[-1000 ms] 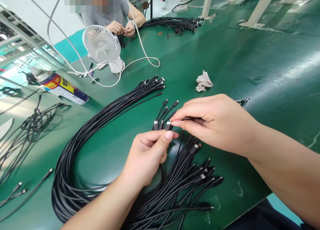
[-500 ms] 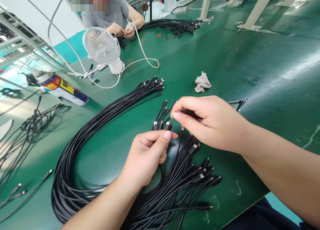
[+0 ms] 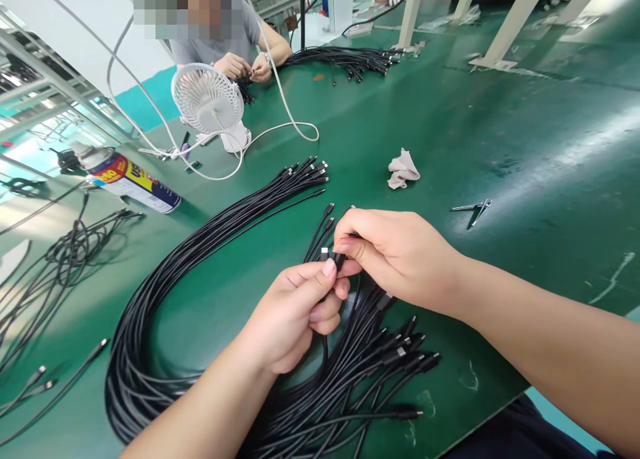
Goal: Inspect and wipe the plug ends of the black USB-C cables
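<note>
Near the middle, my left hand [image 3: 300, 312] is closed around the ends of black USB cables, thumb pressed on them. A plug with a pale metal tip [image 3: 325, 253] sticks up above its thumb. My right hand [image 3: 400, 262] meets it from the right, thumb and forefinger pinched at the top of a black plug [image 3: 339, 260] beside the first. Its curled fingers hide most of that plug's tip. Below and around both hands, a thick bundle of black cables [image 3: 150, 296] curves in a U across the green table, its many plugs fanned out at the right [image 3: 400, 352].
A spray can [image 3: 135, 179] and tangled cables [image 3: 70, 252] lie left. A small white fan [image 3: 210, 102] stands farther back, its cord looping on the table. A crumpled cloth [image 3: 403, 170] and a small metal tool [image 3: 473, 209] lie beyond my right hand. A co-worker's hands [image 3: 245, 67] handle cables opposite.
My right hand has moved left and down, from just above the plugs to touching one held by my left hand. The metal tool now shows fully.
</note>
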Available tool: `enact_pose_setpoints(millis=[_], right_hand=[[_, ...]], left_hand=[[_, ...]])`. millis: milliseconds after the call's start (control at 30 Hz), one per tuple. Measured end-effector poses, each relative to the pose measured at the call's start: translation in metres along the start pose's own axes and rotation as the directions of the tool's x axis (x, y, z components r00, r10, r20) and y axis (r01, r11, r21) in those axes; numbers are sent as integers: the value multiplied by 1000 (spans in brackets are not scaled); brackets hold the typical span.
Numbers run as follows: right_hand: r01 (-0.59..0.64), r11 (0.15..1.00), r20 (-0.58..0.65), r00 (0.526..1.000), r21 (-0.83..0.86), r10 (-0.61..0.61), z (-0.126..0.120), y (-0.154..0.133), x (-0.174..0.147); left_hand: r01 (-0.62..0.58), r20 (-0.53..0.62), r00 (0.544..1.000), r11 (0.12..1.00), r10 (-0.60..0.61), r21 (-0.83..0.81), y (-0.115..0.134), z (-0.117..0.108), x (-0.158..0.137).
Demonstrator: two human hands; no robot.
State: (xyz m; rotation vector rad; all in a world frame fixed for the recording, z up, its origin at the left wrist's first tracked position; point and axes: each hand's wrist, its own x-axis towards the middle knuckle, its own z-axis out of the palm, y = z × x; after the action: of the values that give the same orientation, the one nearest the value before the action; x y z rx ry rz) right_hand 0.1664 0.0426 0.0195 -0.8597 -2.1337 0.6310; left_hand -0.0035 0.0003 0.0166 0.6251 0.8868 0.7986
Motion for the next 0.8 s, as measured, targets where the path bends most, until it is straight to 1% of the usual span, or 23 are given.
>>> enact_pose_setpoints(millis=[67, 133, 167, 233, 300, 367, 433, 500, 700, 800], right_hand=[[-24, 995, -63, 998, -93, 18, -2, -1, 2], [-70, 985, -113, 992, -156, 52, -4, -2, 3], [-88, 981, -119, 991, -173, 68, -5, -2, 3], [-104, 977, -92, 992, -188, 87, -5, -2, 1], [-90, 969, -56, 995, -230, 79, -3, -1, -4], [-38, 948, -24, 999, -317, 32, 1, -2, -8], [27, 911, 3, 1000, -411, -28, 6, -5, -11], [61, 885, 16, 998, -462, -60, 9, -8, -13], [57, 863, -1, 998, -502, -66, 13, -15, -14], [70, 850, 3, 997, -523, -80, 14, -14, -15]], left_hand=[[-13, -45, 999, 1000, 12, -12, 1, 0, 1], [-53, -116, 992, 999, 52, -6, 2, 0, 2], [-81, -159, 984, 997, 80, 3, 2, 0, 2], [-131, -249, 959, 991, 132, 22, 1, -1, 4], [-165, -305, 937, 986, 168, 38, -1, -3, 6], [-184, -316, 929, 981, 192, 53, -3, -5, 7], [-200, -302, 930, 978, 210, 64, -5, -7, 8], [-212, -287, 932, 975, 222, 67, -7, -8, 9], [-244, -278, 923, 963, 266, 112, -8, -5, 7], [-231, -291, 923, 967, 254, 108, -8, -3, 7]])
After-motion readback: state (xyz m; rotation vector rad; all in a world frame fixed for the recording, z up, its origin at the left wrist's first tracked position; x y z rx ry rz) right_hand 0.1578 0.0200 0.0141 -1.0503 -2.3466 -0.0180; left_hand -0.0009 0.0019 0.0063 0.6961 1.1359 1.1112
